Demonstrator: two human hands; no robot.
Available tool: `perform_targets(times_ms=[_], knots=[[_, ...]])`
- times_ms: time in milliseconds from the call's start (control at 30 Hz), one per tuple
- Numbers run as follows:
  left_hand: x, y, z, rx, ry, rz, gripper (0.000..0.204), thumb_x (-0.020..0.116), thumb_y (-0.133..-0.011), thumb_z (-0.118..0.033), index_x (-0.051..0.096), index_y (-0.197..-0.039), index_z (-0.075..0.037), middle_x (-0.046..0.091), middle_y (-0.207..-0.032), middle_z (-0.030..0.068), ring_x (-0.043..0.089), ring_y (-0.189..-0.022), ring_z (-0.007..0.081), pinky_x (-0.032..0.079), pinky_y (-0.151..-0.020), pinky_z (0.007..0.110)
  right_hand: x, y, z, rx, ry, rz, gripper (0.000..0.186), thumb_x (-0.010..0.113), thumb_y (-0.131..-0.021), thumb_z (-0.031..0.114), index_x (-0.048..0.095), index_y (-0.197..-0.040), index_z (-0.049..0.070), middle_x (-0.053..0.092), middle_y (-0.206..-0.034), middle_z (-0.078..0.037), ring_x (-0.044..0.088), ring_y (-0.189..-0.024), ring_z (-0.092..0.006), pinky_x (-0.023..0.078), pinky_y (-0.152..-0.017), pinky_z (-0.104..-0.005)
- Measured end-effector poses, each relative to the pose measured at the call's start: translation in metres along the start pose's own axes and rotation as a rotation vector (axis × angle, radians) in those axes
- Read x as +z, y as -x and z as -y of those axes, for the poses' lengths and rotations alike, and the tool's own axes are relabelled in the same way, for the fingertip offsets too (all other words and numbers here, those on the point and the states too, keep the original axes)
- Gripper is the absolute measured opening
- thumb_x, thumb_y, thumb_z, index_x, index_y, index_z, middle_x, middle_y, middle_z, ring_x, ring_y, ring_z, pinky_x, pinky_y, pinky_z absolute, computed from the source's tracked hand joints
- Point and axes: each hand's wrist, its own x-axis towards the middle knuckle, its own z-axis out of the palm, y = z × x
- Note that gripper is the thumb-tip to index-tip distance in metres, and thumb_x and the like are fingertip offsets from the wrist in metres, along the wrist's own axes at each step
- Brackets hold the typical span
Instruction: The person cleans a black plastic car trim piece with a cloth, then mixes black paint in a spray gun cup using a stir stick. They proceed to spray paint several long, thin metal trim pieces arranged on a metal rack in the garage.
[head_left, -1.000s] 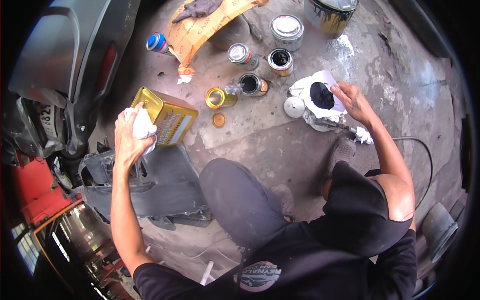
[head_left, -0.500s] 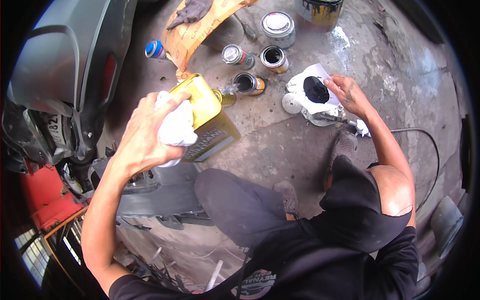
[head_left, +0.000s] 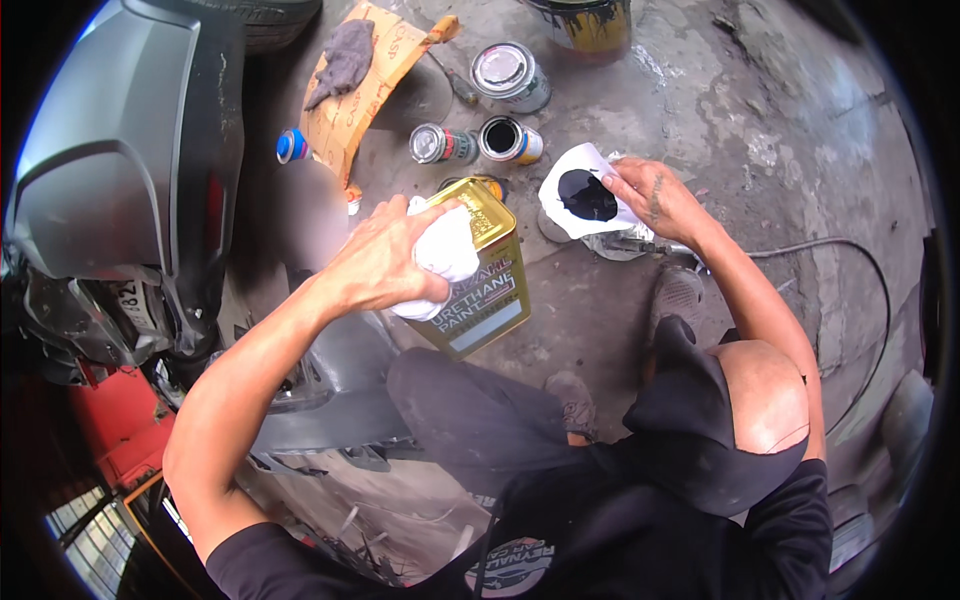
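The left hand (head_left: 400, 255) curls tight around a white cloth (head_left: 447, 250) and the gold tin (head_left: 495, 275), just beyond the left knee (head_left: 425, 385); the tin blocks most of an orange-banded can (head_left: 490, 187). The right hand (head_left: 650, 200) pinches the edge of white paper (head_left: 580, 160) around black paint (head_left: 586, 196). Beyond stand an open can (head_left: 525, 150) and two lidded ones, the larger (head_left: 522, 92) and the smaller (head_left: 455, 148), near bent cardboard (head_left: 345, 125) bearing a grey rag (head_left: 345, 65).
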Motion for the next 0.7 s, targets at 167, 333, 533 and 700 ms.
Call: perform_targets(times_ms=[167,333,533,700], knots=[[-0.009,-0.027,-0.002,0.035,0.015,-0.021,0.091,0.082,-0.063,-0.032,0.061,-0.15,-0.013,0.063,-0.116,0.0298,0.064,-0.111,0.0457,0.053,-0.1,0.051,-0.004,-0.002,-0.002,-0.054,0.068,0.013,0.037,0.053,-0.11,0.029,0.073,-0.113,-0.002,0.071,-0.104,-0.024,0.065,-0.1,-0.0459,0.052,-0.091,-0.0529],[-0.03,-0.049,-0.014,0.052,0.084,0.045,0.07,0.082,-0.064,-0.026,0.07,-0.129,-0.005,0.076,-0.103,0.0226,0.073,-0.096,0.0385,0.058,-0.09,0.045,-0.008,-0.002,0.003,-0.072,0.057,0.008,0.035,0.055,-0.109,0.027,0.073,-0.113,-0.003,0.071,-0.105,-0.023,0.066,-0.101,-0.0446,0.053,-0.09,-0.0523],[-0.042,-0.083,-0.013,-0.018,0.146,0.263,0.066,0.087,-0.064,-0.023,0.066,-0.124,-0.002,0.069,-0.111,0.0181,0.068,-0.106,0.0308,0.056,-0.093,0.043,-0.003,0.0,-0.005,-0.11,0.049,-0.049,0.034,0.055,-0.109,0.024,0.074,-0.114,-0.003,0.071,-0.109,-0.022,0.067,-0.103,-0.0428,0.054,-0.091,-0.0506],[-0.039,-0.094,-0.003,0.039,0.208,0.291,0.059,0.085,-0.067,-0.022,0.066,-0.12,-0.004,0.073,-0.101,0.0113,0.07,-0.094,0.0237,0.057,-0.086,0.039,-0.004,0.001,-0.003,-0.087,0.03,-0.056,0.036,0.054,-0.109,0.025,0.074,-0.116,-0.004,0.072,-0.111,-0.022,0.068,-0.105,-0.0424,0.054,-0.092,-0.05]])
